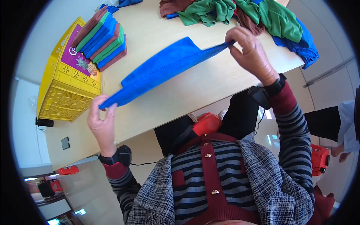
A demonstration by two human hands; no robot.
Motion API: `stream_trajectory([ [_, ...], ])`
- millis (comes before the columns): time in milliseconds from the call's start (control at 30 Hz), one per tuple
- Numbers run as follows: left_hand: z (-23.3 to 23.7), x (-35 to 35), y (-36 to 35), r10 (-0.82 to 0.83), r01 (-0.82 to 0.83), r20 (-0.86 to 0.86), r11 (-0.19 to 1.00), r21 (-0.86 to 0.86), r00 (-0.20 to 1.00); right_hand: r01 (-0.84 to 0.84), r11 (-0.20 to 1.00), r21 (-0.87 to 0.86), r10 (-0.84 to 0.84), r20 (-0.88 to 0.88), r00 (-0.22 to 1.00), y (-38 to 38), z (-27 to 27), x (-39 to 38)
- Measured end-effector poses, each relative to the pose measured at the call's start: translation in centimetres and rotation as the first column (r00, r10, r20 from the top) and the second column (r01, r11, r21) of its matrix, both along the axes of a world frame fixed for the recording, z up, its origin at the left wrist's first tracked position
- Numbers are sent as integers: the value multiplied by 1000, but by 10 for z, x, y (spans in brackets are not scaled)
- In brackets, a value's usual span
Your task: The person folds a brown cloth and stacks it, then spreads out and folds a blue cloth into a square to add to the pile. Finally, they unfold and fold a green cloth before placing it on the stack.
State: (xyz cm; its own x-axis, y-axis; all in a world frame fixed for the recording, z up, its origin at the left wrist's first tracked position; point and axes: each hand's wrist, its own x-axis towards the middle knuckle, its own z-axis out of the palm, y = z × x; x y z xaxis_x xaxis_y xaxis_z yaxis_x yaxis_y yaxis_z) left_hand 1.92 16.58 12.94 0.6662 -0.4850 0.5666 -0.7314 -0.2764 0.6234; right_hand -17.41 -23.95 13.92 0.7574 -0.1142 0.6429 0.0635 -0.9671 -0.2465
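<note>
A blue cloth [161, 69] is stretched between my two hands above the table. My left hand [102, 123] pinches its lower left corner between thumb and fingers, close to the yellow crate. At the upper right, my right hand [252, 54] grips the opposite corner the same way. The cloth looks folded over, with its long near edge running slantwise from hand to hand. Folded brown, green and blue cloths [103, 39] stand in a row against the crate, left of the held cloth. Loose, crumpled green, brown and blue cloths [270, 18] lie in a heap beyond my right hand.
The yellow plastic crate [69, 93] with a pineapple picture stands at the table's [180, 101] left side. Near it lie a black cylinder [44, 122] and a phone-like slab [65, 143]. Red stools [318, 159] and another person's dark-clad leg [324, 123] are at right.
</note>
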Motion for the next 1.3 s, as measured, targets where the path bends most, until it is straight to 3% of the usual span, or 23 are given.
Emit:
stream_trajectory([
  [67,20,12,-2,1,-1,4,999,-32,1000,-28,997,-65,32,68,997,0,25,0],
  [133,40,25,-6,-33,12,-104,979,-203,994,-42,994,-102,52,105,993,-2,51,-1],
  [233,76,36,-7,-26,-7,-101,951,-310,995,-118,991,-71,127,152,980,-11,92,-7],
  [333,94,50,-12,-30,-3,-91,940,-340,995,-72,997,-8,72,194,978,7,134,-7],
  [433,103,63,-31,-45,21,-74,955,-296,996,-55,997,58,44,176,984,-4,134,4],
  [500,97,74,-56,-171,119,-198,961,-250,965,-62,989,131,50,93,994,-25,122,23],
  [600,85,117,-75,-237,201,-209,963,-178,949,-41,997,67,32,120,992,-41,113,41],
  [667,90,125,-81,-257,211,-191,950,-231,948,-28,999,32,24,135,991,-49,118,42],
  [733,96,120,-86,-289,223,-174,921,-320,941,-128,984,126,94,243,965,-49,130,40],
  [800,96,103,-82,-222,183,-116,942,-281,968,-178,967,182,120,291,949,-52,123,36],
  [867,95,78,-72,-95,99,25,970,-224,995,24,1000,15,-27,214,976,-75,100,17],
  [933,56,84,-52,-238,249,91,960,-127,967,126,989,-72,-111,183,977,-68,73,12],
  [1000,2,82,-31,-204,201,22,974,101,979,-176,984,-29,178,143,974,-21,36,2],
  [1067,-52,70,-17,-175,195,-116,962,193,978,-196,977,89,196,6,981,-9,-20,-7],
  [1133,-99,58,-2,-185,193,-55,934,300,981,-182,961,207,208,-113,971,5,-65,-17],
  [1300,-112,23,11,-98,153,-180,935,320,979,-116,961,251,184,-267,946,23,-105,-34],
])
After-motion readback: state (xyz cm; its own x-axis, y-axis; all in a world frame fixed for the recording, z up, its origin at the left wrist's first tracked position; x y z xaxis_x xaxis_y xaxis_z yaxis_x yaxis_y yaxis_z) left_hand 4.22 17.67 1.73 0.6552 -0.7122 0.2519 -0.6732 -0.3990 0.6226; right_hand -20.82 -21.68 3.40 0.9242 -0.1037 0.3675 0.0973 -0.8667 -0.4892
